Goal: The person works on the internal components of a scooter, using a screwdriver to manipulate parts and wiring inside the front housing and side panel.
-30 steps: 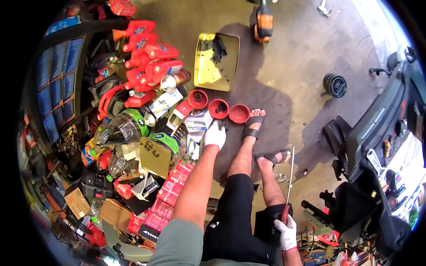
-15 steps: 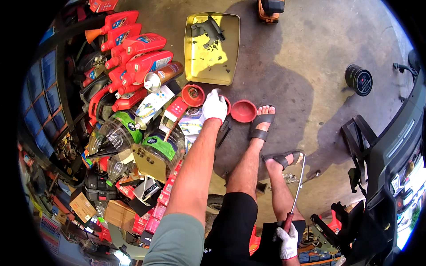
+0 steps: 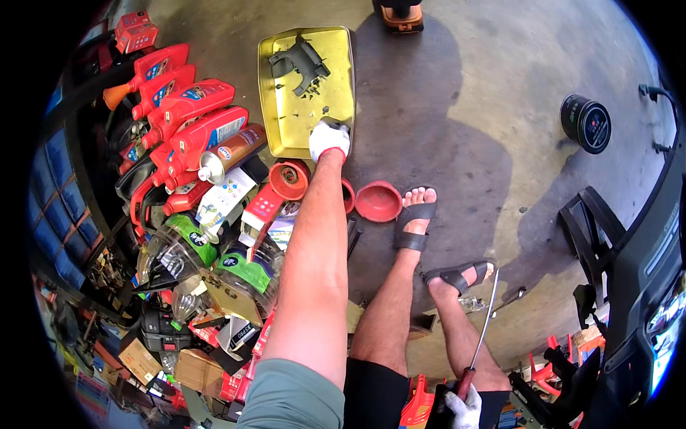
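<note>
My left hand [image 3: 329, 140], in a white glove, reaches over the near right corner of a yellow tray [image 3: 267, 121]. Its fingers are closed, and a small dark thing partly shows at the fingertips; I cannot make out what it is. A dark plastic bracket-like part [image 3: 306, 63] lies at the far end of the tray, with several small dark screws beside and below it. Low in the view, my gloved right hand [image 3: 465, 411] grips a long screwdriver [image 3: 483, 329] by its dark red handle, its shaft pointing up and forward.
Red bowls [image 3: 379, 201] sit just nearer than the tray. Red oil bottles [image 3: 193, 100], a spray can [image 3: 236, 150] and boxes crowd the left. At right are a black canister [image 3: 586, 124] and a dark vehicle panel [image 3: 650, 264]. An orange-and-black tool [image 3: 401, 18] stands at the far edge.
My left hand has moved forward from beside the red bowls to the near corner of the tray. The right hand still holds the screwdriver. The whole view has shifted a little.
</note>
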A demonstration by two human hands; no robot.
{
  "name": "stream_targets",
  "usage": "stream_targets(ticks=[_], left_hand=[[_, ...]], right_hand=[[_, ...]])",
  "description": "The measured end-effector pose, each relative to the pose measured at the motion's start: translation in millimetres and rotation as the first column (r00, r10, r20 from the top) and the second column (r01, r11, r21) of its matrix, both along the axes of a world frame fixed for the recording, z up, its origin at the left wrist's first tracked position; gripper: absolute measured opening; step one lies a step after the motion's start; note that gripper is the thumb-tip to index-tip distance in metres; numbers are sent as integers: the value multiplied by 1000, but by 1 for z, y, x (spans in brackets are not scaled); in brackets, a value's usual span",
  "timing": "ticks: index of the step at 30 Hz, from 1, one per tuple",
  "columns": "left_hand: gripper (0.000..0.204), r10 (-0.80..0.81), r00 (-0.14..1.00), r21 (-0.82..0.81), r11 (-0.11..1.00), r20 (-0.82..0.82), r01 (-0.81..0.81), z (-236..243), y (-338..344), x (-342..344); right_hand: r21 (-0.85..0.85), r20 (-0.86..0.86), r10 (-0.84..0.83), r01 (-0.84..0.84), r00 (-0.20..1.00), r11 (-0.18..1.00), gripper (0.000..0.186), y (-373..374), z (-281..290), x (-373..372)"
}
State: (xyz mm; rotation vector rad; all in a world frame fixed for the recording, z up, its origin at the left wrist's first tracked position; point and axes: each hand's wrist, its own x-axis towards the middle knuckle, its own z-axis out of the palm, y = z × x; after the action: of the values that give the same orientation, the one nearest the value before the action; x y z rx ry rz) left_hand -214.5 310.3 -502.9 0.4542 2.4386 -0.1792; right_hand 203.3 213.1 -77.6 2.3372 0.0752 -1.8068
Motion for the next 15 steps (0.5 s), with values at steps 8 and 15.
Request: stream_targets(ticks=[8, 15], left_hand=[[12, 370, 702, 379, 641, 609, -667, 122, -27, 76], [13, 244, -66, -127, 243, 968, -962, 369, -39, 152]], right_hand=[[142, -130, 126, -107, 983, 984, 32, 12, 67, 3], [503, -92, 680, -555, 727, 662, 59, 46, 192, -18]])
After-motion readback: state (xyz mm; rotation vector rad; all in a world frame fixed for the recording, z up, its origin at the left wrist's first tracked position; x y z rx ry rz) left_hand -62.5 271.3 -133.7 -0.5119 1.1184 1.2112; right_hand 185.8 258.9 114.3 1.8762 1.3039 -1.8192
